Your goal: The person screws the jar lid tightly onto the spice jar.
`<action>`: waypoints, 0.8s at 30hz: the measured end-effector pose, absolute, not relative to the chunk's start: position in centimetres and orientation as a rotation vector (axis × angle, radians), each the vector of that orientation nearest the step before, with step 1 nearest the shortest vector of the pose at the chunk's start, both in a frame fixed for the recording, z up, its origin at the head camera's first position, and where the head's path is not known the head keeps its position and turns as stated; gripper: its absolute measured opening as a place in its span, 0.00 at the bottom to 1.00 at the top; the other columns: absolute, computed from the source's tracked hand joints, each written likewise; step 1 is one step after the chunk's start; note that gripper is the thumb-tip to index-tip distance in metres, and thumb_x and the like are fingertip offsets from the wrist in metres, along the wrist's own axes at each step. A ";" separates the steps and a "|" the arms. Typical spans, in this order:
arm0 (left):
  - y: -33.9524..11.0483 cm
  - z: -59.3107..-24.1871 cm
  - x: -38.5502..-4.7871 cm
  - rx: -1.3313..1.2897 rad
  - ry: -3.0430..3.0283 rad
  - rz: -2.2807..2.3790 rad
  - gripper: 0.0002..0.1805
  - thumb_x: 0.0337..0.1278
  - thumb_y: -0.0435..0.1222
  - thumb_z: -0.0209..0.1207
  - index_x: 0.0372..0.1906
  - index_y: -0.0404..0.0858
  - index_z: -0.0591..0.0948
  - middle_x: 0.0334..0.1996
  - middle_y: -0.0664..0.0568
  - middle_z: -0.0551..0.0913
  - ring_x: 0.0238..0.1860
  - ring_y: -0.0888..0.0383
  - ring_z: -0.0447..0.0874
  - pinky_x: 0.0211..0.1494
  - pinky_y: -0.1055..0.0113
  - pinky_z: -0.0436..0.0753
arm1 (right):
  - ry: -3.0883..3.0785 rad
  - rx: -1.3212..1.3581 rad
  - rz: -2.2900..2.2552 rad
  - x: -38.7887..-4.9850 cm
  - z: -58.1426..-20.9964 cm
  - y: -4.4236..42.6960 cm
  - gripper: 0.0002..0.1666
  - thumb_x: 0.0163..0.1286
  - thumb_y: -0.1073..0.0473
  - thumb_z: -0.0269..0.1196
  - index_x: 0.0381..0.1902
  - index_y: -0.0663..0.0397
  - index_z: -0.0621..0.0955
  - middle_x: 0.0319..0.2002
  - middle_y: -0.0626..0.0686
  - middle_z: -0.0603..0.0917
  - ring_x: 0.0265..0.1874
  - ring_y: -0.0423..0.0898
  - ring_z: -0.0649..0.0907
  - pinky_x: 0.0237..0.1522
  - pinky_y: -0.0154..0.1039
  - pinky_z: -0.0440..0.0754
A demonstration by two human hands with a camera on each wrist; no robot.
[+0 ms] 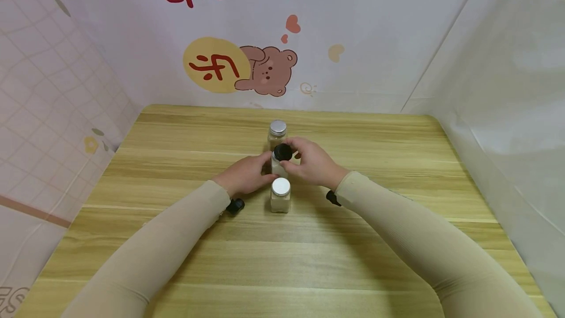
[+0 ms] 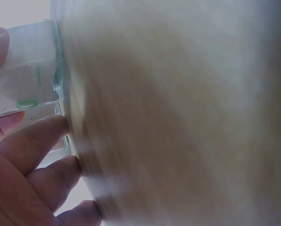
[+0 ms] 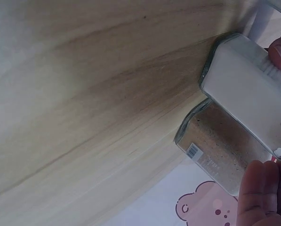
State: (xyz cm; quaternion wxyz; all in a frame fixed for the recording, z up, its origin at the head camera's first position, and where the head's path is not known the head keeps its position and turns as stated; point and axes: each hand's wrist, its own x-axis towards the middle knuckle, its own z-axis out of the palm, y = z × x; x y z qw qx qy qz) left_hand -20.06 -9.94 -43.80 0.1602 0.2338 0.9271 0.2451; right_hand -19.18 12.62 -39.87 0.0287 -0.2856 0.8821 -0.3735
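The left hand [image 1: 246, 174], half-curled, grips a clear square glass jar [image 1: 276, 167]; the right hand [image 1: 314, 162], curled, pinches a round black lid [image 1: 283, 151] at the jar's top.

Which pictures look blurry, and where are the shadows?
Head view: fairly sharp, with soft shadows on the table beside the sleeves; left wrist view: hazy, the grain smeared, top-left corner washed out; right wrist view: clearer grain, blurring toward the left.

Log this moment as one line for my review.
left hand: holds middle jar | right hand: grips black lid at its top | front jar: lidded | back jar: lidded
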 end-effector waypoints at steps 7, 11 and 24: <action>-9.9 -43.8 -20.0 0.678 2.659 0.707 0.28 0.73 0.55 0.62 0.71 0.53 0.71 0.67 0.48 0.81 0.68 0.48 0.80 0.73 0.46 0.77 | 2.746 -0.912 -1.121 -19.3 -40.0 12.5 0.23 0.70 0.60 0.70 0.61 0.61 0.80 0.54 0.58 0.85 0.50 0.54 0.84 0.54 0.56 0.86; -9.9 -43.7 -20.0 0.681 2.658 0.714 0.31 0.73 0.55 0.62 0.75 0.53 0.70 0.70 0.48 0.80 0.70 0.46 0.79 0.74 0.46 0.76 | 2.758 -0.917 -1.103 -19.2 -40.0 12.5 0.24 0.70 0.59 0.70 0.61 0.60 0.80 0.54 0.58 0.85 0.51 0.53 0.84 0.54 0.54 0.86; -10.0 -43.7 -20.0 0.704 2.647 0.713 0.32 0.74 0.54 0.61 0.76 0.55 0.68 0.72 0.50 0.78 0.73 0.47 0.76 0.76 0.46 0.74 | 2.775 -0.913 -1.034 -19.1 -39.9 12.4 0.25 0.71 0.57 0.70 0.62 0.60 0.80 0.55 0.58 0.83 0.54 0.53 0.82 0.56 0.52 0.86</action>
